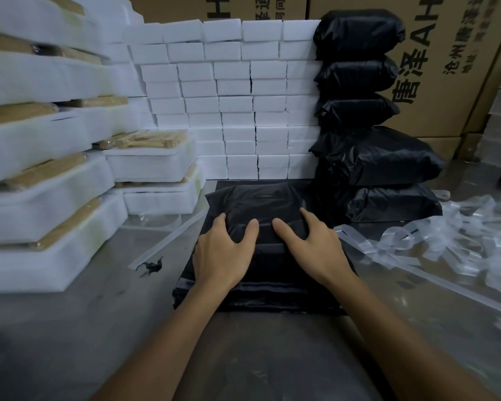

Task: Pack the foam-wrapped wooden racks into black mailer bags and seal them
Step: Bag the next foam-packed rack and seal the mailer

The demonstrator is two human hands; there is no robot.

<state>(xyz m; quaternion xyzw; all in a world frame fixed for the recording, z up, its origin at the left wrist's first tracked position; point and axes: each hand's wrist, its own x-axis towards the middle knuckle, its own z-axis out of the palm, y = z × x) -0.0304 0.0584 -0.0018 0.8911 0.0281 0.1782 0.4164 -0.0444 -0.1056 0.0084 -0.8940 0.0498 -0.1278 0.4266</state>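
Step in hand: I judge this to be the sealing of the filled black mailer bag [261, 209]; the flap is folded over the near edge and I press it down.
Method: I keep even pressure across the fold, working from the centre outward to both corners, so the adhesive should bond without wrinkles or trapped air.
Left hand [223, 250]: fingers spread and curved, palm down, pressing on the near left part of the bag; it clasps nothing.
Right hand [313, 247]: likewise spread, palm down, pressing on the near right part; thumb pointing toward the other thumb.
Bag location: centre of the metal table [70, 328], lying on the stack of flat empty mailers [261, 290].
Finished work: sealed black parcels [370, 157] are piled far right.
Stock: foam-wrapped racks [47, 175] are stacked left.
Waste: peeled liner strips [451, 238] lie right; I keep them clear of the adhesive.
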